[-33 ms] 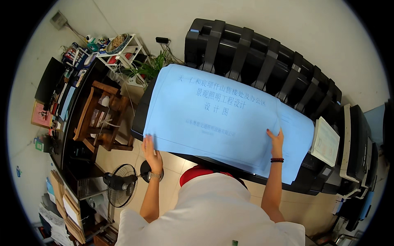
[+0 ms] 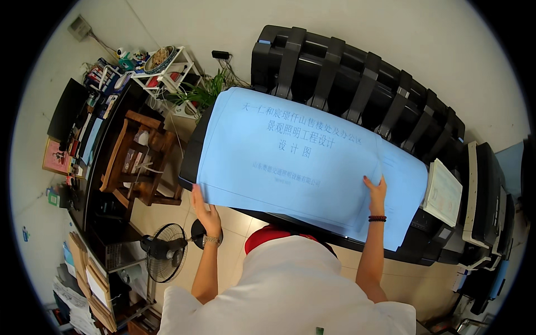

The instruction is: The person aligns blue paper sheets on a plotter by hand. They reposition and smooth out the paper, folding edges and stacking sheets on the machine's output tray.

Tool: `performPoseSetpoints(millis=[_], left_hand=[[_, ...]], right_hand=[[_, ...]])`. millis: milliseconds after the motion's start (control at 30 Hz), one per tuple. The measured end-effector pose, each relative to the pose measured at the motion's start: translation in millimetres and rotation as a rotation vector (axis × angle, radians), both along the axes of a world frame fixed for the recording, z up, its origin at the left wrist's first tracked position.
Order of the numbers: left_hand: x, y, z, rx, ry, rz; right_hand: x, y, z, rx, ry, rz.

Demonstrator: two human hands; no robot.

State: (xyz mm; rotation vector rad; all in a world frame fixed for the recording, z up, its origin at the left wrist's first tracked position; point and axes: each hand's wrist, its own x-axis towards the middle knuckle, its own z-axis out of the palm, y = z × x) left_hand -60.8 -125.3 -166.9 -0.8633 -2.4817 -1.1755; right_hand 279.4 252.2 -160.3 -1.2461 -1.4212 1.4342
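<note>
Left hand (image 2: 207, 216), fingers wide, borders the blue sheet (image 2: 298, 159) at eight o'clock. Right hand (image 2: 377, 195) spreads at four; floor (image 2: 237, 221) opens at seven.

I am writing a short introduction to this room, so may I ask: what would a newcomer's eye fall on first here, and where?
Probably the large blue printed sheets come first, spread over the black machine in the centre, with the right fingers on them and the left fingers by their near left corner. Next might be the row of curved black bands behind them, then the black fan at lower left.
</note>
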Motion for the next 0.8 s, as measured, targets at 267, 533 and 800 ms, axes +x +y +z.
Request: performPoseSetpoints(millis=[267,533,800], left_hand=[[-32,-39,-64,1.408,-1.69,0.006],[-85,-21,-58,0.865,-1.298,0.194],[-120,-8,-46,0.404,-1.015,-0.106]], right_hand=[[25,-21,12,-0.015,0.068,-0.016],[25,-8,-8,0.013,0.072,-0.062],[29,-5,5,0.046,-0.148,0.052]])
